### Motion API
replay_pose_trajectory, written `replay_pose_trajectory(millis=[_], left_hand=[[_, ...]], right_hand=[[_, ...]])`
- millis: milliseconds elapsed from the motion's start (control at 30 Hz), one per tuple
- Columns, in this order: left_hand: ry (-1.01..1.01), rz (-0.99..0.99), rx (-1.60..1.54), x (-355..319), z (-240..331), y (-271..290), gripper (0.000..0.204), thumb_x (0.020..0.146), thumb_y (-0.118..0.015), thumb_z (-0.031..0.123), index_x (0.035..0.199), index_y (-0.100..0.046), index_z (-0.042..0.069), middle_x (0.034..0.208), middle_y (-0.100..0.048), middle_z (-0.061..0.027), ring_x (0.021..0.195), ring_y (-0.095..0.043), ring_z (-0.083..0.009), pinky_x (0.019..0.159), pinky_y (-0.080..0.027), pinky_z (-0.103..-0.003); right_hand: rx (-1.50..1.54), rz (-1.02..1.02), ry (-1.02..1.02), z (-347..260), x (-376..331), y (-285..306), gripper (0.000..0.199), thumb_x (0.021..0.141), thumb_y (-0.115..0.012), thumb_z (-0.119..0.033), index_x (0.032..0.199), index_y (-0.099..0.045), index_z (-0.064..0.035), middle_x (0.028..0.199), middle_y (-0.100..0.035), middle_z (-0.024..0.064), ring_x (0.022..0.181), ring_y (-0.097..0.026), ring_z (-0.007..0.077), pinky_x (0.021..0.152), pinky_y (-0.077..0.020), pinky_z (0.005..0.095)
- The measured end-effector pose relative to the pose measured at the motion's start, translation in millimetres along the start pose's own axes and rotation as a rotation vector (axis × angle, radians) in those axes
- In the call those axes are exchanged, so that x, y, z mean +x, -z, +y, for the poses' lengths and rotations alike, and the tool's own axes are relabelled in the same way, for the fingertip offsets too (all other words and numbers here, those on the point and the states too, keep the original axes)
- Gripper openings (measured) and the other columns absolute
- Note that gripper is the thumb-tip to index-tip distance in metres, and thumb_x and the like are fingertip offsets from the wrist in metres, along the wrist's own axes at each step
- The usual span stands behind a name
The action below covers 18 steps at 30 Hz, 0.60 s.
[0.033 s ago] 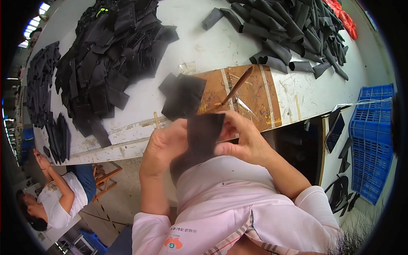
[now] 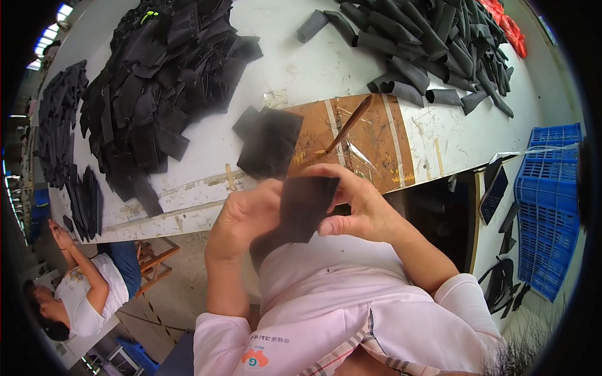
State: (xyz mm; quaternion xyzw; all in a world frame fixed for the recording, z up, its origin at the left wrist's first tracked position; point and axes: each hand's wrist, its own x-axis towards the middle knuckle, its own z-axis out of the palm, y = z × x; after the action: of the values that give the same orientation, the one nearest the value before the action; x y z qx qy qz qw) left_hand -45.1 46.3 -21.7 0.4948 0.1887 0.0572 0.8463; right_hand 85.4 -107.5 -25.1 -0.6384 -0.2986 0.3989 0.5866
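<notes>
Close to my body, at the table's near edge, I hold up a dark black fabric piece (image 2: 306, 203). My left hand (image 2: 248, 216) grips its left side, the fingertips hidden behind the cloth. On the other side my right hand (image 2: 364, 203) curls around the top and right edge, its thumb near the lower right corner. A darker flap of the cloth hangs toward my left forearm. Just beyond my hands, a few flat black fabric pieces (image 2: 268, 141) lie overlapping on the table.
A brown board (image 2: 382, 138) bears a pointed wooden-looking stick (image 2: 348, 125). Heaped black fabric pieces (image 2: 163, 81) lie left; rolled dark tubes (image 2: 426, 50) lie far right. Blue crates (image 2: 545, 207) stand right. Another person (image 2: 94, 282) sits at the left beside a wooden stool (image 2: 157, 263).
The black fabric piece has come slightly lower and shifted right, with its lower part turned. My right thumb has moved a little; both hands keep their hold.
</notes>
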Motion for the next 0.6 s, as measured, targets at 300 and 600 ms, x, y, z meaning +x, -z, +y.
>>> replay_pose_trajectory(millis=[300,600], left_hand=[[-0.235,0.444,0.587,8,-26,-38,0.005,0.082,-0.051,0.005,0.079,-0.052,0.001,0.071,-0.053,-0.0019,0.065,-0.048,-0.0087,0.059,-0.040,-0.022],[-0.175,0.331,0.092,-6,-22,-84,0.020,0.083,-0.056,0.017,0.089,-0.050,-0.001,0.076,-0.056,-0.0042,0.061,-0.048,-0.0064,0.054,-0.039,-0.019]], right_hand=[[-0.353,0.248,0.358,7,-7,-4,0.014,0.062,-0.070,-0.001,0.072,-0.060,-0.0009,0.063,-0.053,0.0074,0.053,-0.052,0.0197,0.045,-0.0379,0.0265],[-0.823,0.455,0.627,17,-3,10,0.021,0.047,-0.060,0.004,0.066,-0.057,-0.0038,0.060,-0.045,0.0052,0.054,-0.048,0.0213,0.043,-0.0374,0.0315]])
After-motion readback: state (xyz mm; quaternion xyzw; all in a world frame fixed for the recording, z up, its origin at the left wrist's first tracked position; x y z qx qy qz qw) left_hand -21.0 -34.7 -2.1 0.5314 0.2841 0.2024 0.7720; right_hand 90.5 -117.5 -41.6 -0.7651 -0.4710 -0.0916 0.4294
